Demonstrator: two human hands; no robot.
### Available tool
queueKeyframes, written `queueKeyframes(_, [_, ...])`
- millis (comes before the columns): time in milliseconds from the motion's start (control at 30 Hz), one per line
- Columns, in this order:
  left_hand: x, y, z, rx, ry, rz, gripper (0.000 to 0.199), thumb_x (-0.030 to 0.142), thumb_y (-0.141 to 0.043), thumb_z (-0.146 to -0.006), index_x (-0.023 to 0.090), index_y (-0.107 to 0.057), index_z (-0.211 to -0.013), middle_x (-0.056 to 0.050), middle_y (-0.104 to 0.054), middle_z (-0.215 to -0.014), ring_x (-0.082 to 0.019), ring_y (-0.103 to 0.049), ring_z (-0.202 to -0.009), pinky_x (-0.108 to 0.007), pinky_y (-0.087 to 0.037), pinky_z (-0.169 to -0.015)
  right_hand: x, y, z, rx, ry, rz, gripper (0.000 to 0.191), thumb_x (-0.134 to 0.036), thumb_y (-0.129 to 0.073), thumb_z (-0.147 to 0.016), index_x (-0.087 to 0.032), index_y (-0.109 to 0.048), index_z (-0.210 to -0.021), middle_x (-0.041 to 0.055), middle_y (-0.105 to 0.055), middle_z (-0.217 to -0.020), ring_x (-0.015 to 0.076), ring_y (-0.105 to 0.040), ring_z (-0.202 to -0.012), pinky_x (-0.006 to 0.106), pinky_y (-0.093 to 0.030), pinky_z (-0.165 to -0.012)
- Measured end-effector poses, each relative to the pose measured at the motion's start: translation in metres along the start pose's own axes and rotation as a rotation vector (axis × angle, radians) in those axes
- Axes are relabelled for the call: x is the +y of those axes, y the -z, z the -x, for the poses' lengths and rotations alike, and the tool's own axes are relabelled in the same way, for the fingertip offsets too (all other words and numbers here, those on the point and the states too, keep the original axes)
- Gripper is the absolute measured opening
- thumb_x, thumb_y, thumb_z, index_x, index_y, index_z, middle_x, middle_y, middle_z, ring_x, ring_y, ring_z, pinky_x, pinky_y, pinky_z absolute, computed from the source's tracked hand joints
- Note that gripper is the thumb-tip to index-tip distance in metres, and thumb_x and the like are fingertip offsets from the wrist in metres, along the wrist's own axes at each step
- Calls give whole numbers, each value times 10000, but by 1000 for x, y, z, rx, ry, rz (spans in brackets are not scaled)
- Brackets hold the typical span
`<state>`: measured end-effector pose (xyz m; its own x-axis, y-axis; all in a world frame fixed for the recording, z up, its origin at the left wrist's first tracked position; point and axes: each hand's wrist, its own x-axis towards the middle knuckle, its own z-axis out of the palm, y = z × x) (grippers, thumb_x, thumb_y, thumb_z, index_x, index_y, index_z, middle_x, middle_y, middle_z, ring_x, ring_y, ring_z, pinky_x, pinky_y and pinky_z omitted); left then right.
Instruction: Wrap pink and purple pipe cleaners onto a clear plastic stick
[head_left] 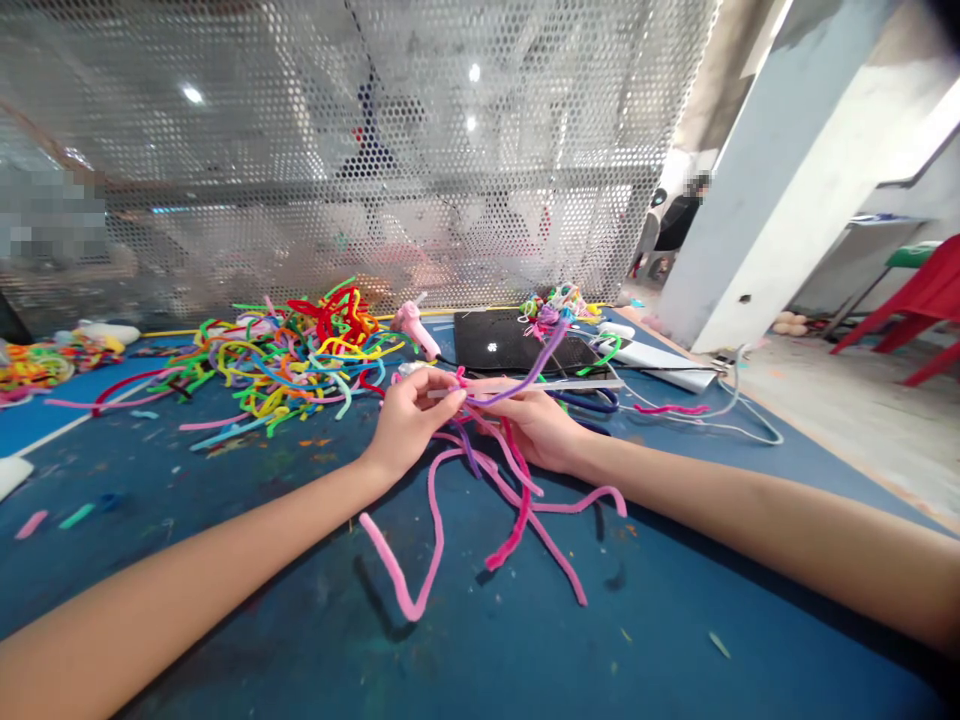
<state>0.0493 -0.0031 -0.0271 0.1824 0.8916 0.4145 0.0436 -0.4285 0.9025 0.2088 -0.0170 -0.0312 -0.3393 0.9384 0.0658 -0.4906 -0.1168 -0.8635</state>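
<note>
My left hand (411,415) is closed, thumb and fingers pinching a bunch of pipe cleaners at its gathered end. Around the same bunch my right hand (544,425) is closed too, its fingers meeting the left ones. Light pink pipe cleaners (437,520) hang down and spread over the table, one bent into a V. A darker magenta pipe cleaner (523,510) dangles among them. One purple pipe cleaner (544,355) rises to the upper right. A thin, pale, flat strip (581,385) lies across the fingers of both hands; which hand grips it is hidden.
A tangled pile of colourful pipe cleaners (300,350) lies at the back left. Behind my hands are a pink glue gun (416,328), a black mat (487,340) and a smaller tangle (559,305). A perforated metal screen (337,150) borders the blue table (300,620); a white cable (757,425) loops right.
</note>
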Motion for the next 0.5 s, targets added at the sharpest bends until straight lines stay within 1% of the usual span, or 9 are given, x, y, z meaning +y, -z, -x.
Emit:
queueKeyframes(100, [-2,1,0,-6,22,-10,269,307,-693,-692,145,-621,-895,-24,-661,-803,-141,-617,-715,-242,-490,-675,1,0,-1,-2,8,4,220,-178,-798,-563,-170,-704,-762,-1,-678,-704,92,-573,-612,228,-433,-589])
queueKeyframes(200, [-3,1,0,-31,21,-19,322,310,-686,-708,140,-639,-977,-49,-692,-859,-165,-639,-775,-264,-501,-719,2,-1,-1,24,20,-6,248,-168,-819,-526,-164,-687,-735,-9,-668,-667,81,-563,-562,222,-431,-563])
queueKeyframes(267, [-3,1,1,-60,15,-27,297,318,-675,-721,138,-662,-958,-61,-703,-896,-180,-645,-807,-280,-508,-742,2,-1,-1,37,31,-10,239,-166,-828,-504,-160,-665,-679,-20,-649,-623,71,-542,-517,210,-411,-520])
queueKeyframes(367, [-3,0,2,-77,-5,-61,262,317,-666,-733,155,-681,-938,-56,-711,-901,-188,-649,-810,-285,-513,-733,2,-1,0,41,43,-1,238,-172,-833,-489,-161,-632,-615,-34,-623,-578,63,-521,-484,199,-383,-483])
queueKeyframes(500, [-4,0,2,-74,-76,-88,217,299,-641,-763,183,-683,-941,-50,-701,-951,-182,-643,-837,-266,-504,-727,2,-2,1,49,48,17,226,-164,-827,-489,-160,-648,-626,-33,-630,-589,73,-548,-532,212,-416,-543])
